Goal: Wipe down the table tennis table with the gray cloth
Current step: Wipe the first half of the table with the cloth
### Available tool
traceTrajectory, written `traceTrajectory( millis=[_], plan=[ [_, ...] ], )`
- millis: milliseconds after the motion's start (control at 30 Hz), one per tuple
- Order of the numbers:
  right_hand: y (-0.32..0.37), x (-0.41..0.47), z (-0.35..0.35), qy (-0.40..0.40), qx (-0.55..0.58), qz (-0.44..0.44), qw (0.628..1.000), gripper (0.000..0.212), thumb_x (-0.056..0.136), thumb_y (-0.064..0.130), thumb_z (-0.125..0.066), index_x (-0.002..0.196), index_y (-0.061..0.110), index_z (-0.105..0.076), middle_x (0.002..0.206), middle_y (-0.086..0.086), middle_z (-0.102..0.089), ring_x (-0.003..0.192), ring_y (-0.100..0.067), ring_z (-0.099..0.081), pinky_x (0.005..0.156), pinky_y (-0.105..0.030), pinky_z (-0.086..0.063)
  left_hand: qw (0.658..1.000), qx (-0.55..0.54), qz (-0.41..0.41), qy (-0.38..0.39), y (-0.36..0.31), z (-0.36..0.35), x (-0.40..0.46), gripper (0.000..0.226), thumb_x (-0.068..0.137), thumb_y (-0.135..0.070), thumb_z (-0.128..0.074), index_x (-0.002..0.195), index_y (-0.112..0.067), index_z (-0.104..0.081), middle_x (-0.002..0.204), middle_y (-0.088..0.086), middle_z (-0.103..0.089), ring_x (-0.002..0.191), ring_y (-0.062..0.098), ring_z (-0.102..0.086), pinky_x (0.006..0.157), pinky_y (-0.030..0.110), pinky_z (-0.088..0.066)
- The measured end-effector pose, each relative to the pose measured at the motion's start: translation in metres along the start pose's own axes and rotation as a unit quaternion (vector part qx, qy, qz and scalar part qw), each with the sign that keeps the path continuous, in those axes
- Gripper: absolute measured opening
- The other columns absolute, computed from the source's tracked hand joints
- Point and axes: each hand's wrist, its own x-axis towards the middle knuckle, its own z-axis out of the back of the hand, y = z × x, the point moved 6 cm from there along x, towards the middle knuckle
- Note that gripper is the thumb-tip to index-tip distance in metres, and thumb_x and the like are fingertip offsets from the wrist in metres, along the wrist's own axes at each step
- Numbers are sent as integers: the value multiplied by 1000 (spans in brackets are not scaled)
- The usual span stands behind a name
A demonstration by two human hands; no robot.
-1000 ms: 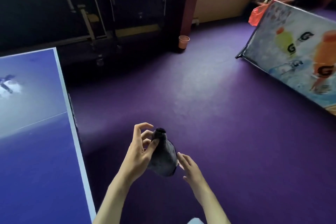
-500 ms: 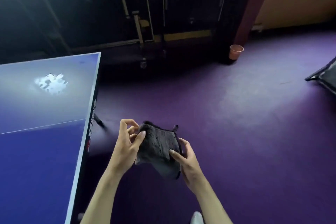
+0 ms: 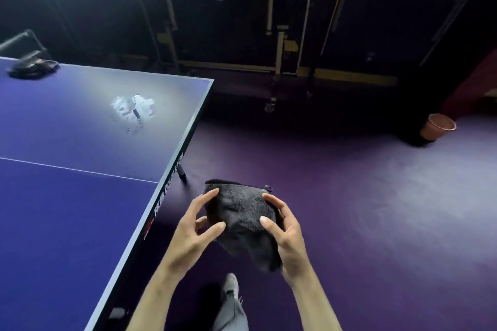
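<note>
Two hands, gray cloth bunched between

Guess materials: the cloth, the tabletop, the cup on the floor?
Cloth: fuzzy, matte nap, probably microfiber or terry.
Tabletop: hard painted board, semi-gloss; it mirrors a ceiling light.
Cup: smooth orange-brown, thin rolled rim, likely plastic or paper.

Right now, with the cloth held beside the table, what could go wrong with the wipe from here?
1. The dark gray fuzzy cloth is bunched between the left hand and right hand; wiping with a wad may only smear the wet whitish patch on the blue table tennis table.
2. A dark object lies at the far edge; a broad sweep might knock it.
</note>
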Motion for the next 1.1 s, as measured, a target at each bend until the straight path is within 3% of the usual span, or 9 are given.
traceTrajectory(
  millis=[100, 200, 333, 467, 633, 767, 933, 1033, 1100],
  plan=[
    [6, 61, -12, 21, -21, -14, 999, 54, 95, -8, -62, 138, 24, -63, 136, -3, -68, 128, -24, -63, 109, -47, -51, 999, 36, 9, 8, 15, 21, 57, 75, 87, -13, -76, 147, -46, -45, 149, -16, -52, 133, 22, -55, 112, 54, -44],
    [18, 113, -27, 44, -30, -36, 998, 62, 94, -13, -57, 143, 26, -59, 138, -3, -67, 128, -24, -63, 103, -44, -54, 999, 21, 29, 7, 13, 40, 114, 74, 87, -7, -76, 143, -48, -50, 146, -25, -52, 138, 7, -48, 116, 38, -39],
    [33, 189, -45, 18, -54, -27, 998, 76, 91, -19, -57, 147, 33, -53, 136, 0, -68, 124, -22, -66, 100, -42, -56, 999, -24, 22, -36, -2, 70, 183, 50, 87, -12, -78, 128, -40, -65, 131, -19, -64, 96, 9, -52, 93, 9, -45],
    [31, 254, -55, -17, -69, -55, 996, 80, 89, -18, -61, 147, 37, -51, 127, 0, -74, 118, -21, -70, 92, -38, -59, 988, -110, 90, -66, 11, 91, 235, 32, 85, -19, -82, 113, -31, -71, 113, -11, -70, 69, 12, -51, 83, 23, -51],
    [28, 343, -77, 11, -87, -64, 994, 67, 90, -17, -63, 148, 15, -51, 126, -5, -74, 118, -26, -70, 103, -47, -55, 918, -340, 191, -71, 36, 104, 296, 29, 83, -11, -77, 110, -9, -69, 114, 14, -72, 96, 19, -69, 87, 30, -53],
    [25, 421, -104, 81, -92, -81, 989, 66, 88, -21, -61, 143, 15, -55, 126, -7, -74, 119, -27, -69, 97, -38, -57, 931, -286, 207, -92, 44, 120, 343, 38, 84, -10, -77, 122, -15, -73, 123, 9, -73, 109, 22, -69, 102, 38, -48],
    [21, 516, -134, 190, -77, -138, 969, 75, 82, -20, -66, 146, 18, -51, 130, -11, -71, 118, -26, -69, 95, -38, -59, 937, -257, 140, -191, 39, 145, 414, 61, 76, -10, -87, 131, -29, -69, 114, 8, -69, 102, 22, -67, 92, 33, -50],
    [36, 572, -148, 240, -97, -137, 956, 90, 72, -4, -77, 150, 26, -47, 134, -10, -70, 123, -29, -67, 102, -45, -56, 932, -243, 114, -242, 26, 152, 446, 63, 82, -2, -80, 136, -32, -64, 134, 9, -64, 106, 26, -72, 91, 39, -57],
    [52, 606, -164, 273, -130, -98, 948, 89, 75, -7, -73, 152, 27, -44, 135, 2, -70, 125, -20, -66, 99, -34, -56, 935, -206, 102, -269, 21, 156, 464, 64, 84, -4, -81, 135, -38, -63, 145, 0, -56, 108, 25, -72, 92, 44, -58]
  ],
)
